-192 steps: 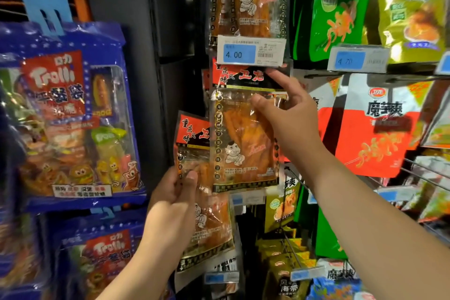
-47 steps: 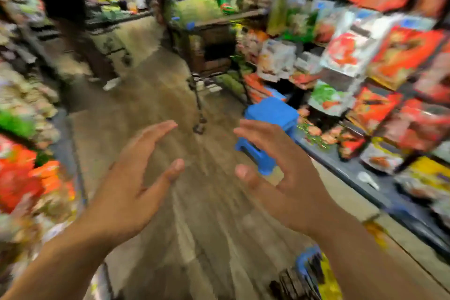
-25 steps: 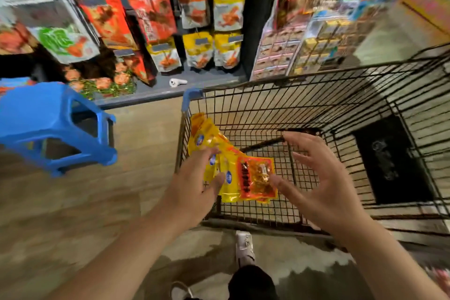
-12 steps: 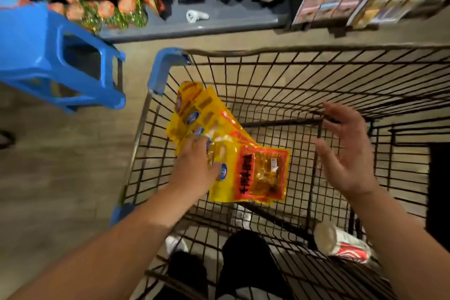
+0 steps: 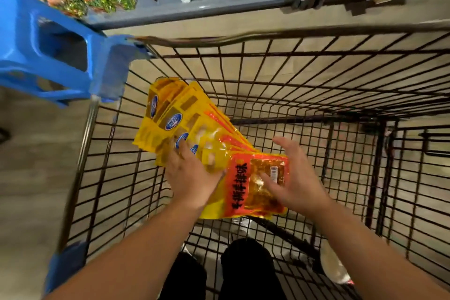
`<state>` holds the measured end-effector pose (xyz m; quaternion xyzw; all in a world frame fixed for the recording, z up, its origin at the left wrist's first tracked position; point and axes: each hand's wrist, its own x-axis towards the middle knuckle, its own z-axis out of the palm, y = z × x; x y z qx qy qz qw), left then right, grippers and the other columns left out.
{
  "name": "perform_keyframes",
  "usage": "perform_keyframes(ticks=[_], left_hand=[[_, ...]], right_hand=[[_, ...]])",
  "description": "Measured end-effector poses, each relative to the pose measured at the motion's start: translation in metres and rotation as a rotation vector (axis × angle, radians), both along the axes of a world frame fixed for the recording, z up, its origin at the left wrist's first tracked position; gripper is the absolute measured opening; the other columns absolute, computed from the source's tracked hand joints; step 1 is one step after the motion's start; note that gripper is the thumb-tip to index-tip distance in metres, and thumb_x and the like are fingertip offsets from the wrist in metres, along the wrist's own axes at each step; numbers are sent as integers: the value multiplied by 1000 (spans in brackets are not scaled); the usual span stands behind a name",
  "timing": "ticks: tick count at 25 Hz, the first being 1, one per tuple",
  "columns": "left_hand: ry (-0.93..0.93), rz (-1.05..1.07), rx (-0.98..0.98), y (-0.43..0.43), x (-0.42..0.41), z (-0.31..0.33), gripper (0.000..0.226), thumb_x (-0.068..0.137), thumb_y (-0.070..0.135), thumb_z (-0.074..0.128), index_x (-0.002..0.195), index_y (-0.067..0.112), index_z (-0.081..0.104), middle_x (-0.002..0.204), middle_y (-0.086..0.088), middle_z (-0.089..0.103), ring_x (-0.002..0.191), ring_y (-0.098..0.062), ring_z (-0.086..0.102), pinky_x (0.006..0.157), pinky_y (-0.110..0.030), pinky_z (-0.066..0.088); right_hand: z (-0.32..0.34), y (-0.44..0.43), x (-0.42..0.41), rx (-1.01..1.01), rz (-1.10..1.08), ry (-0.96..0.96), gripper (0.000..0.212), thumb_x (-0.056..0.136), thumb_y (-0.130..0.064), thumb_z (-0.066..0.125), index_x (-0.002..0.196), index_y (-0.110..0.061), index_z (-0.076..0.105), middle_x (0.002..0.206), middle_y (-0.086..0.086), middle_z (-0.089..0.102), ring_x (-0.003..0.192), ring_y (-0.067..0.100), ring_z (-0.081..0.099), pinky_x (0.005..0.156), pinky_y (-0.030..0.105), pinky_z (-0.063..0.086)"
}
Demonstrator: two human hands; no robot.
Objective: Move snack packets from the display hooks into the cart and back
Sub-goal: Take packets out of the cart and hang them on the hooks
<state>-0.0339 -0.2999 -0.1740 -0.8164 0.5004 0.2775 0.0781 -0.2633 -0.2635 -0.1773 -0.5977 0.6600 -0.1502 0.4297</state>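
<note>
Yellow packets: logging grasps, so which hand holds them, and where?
Left hand grips the fanned yellow packets mid-length; right hand lays its thumb on the front one.

Packets [image 5: 194, 134] fan inside the cart [image 5: 316, 75], stool [image 5: 48, 56] to its left.

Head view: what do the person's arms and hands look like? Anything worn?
The left forearm and right forearm are bare to the frame edge, no sleeves showing. The left hand and right hand carry no visible gloves, rings, watch or bracelet.
</note>
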Motion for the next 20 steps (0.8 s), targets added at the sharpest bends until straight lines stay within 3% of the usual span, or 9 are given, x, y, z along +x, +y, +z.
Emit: perform_keyframes(ticks=[5, 7, 9, 12, 14, 20], left_hand=[[-88, -98, 81, -14, 19, -6, 92, 67, 65, 86, 135, 15, 47, 125, -10, 64, 121, -36, 59, 95, -49, 51], [-55, -151, 101, -14, 27, -6, 76, 68, 65, 85, 117, 20, 48, 101, -1, 66, 103, -33, 65, 81, -40, 50], [120, -108, 94, -12, 32, -8, 64, 69, 55, 90, 106, 24, 48, 86, 11, 59, 89, -24, 62, 73, -33, 43], [360, -26, 74, 0, 32, -13, 57, 68, 39, 96, 106, 30, 55, 92, 18, 64, 84, -7, 62, 72, -29, 45], [392, 1, 26, 12, 31, -17, 53, 68, 32, 96, 99, 35, 52, 90, 21, 65, 82, 4, 60, 69, -27, 45], [506, -34, 30, 9, 29, -12, 35, 78, 18, 90, 94, 33, 62, 84, 22, 68, 72, 13, 62, 62, -11, 45]], right_hand=[[-53, -13, 27, 123, 99, 9, 104, 65, -51, 89, 144, -46, 23, 146, -16, 36, 125, -7, 25, 110, 29, 24], [-67, -13, 29, 166, 140, 39, 105, 64, -53, 89, 147, -42, 27, 148, -13, 37, 135, 2, 30, 117, 35, 26], [-77, -12, 29, 167, 132, 67, 100, 64, -54, 89, 146, -38, 35, 144, -14, 41, 135, 10, 37, 117, 39, 33], [-84, -6, 29, 149, 65, 62, 96, 63, -59, 87, 144, -34, 41, 138, -15, 43, 130, 10, 41, 111, 35, 36], [-85, 2, 31, 159, -1, 55, 93, 65, -59, 86, 144, -34, 43, 137, -17, 42, 130, 9, 40, 109, 33, 36], [-79, 13, 38, 163, -134, 36, 89, 65, -52, 89, 141, -35, 45, 132, -17, 46, 118, 2, 41, 96, 26, 37]])
